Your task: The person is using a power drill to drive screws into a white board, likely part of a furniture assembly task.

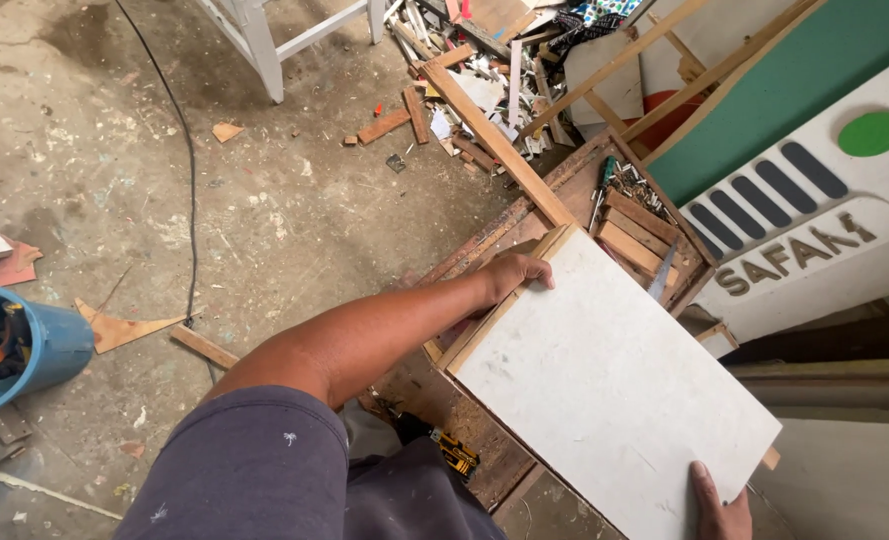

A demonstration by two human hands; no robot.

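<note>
Concrete floor (264, 220), stained and littered with offcuts, fills the left half of the view; a black cable (190, 200) runs down across it. Next in size, a white rectangular panel (614, 390) lies tilted across a wooden frame (509, 300) on the worn wooden surface (464, 425) in front of me, its pale wood edge strip showing along the upper left side. Behind it, at the right, leans a white and green signboard (814, 200) with dark slanted bars and a green disc. A long wooden batten (494, 140) slopes from the scrap pile (494, 70) down toward the panel's far corner. Beside that corner sits a wooden tray (644, 225) holding short slats and a heap of metal fasteners. A blue bucket (39, 350) stands at the left edge of the view. My left hand (514, 275) is clamped on the panel's far left corner, fingers curled over its edge. My right hand (716, 505) touches the panel's near right edge; only part of it shows, so I cannot tell its grip. A small yellow and black tool (456, 455) lies on the surface near my knee.
</note>
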